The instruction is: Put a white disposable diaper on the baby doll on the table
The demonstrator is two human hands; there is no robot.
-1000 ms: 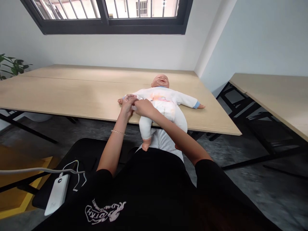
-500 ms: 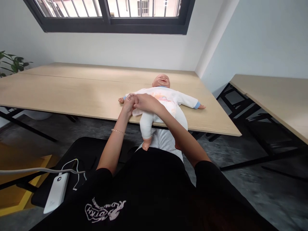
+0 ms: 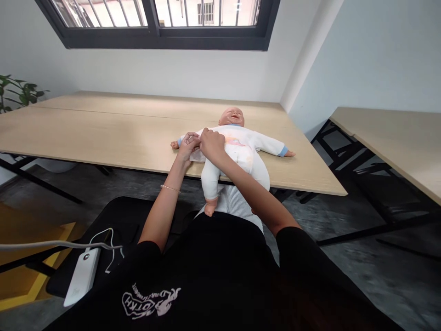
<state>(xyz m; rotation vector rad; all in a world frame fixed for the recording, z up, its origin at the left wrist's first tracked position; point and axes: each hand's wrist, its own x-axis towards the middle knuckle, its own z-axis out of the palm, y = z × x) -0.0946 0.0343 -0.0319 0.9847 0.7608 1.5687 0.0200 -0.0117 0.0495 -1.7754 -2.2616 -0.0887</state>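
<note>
Doll on table, L hand curled, pinching its romper side, R hand gripping same cloth

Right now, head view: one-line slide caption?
Left hand and right hand pinch the romper of a baby doll lying face-up on the table, legs over its edge.

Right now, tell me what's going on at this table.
A person in a black top works on a baby doll that lies face up on the wooden table, its legs hanging over the near edge. The left hand and right hand meet at the doll's shoulder and sleeve and appear to pinch its white romper there. A white power bank with a cable lies at the person's left side.
</note>
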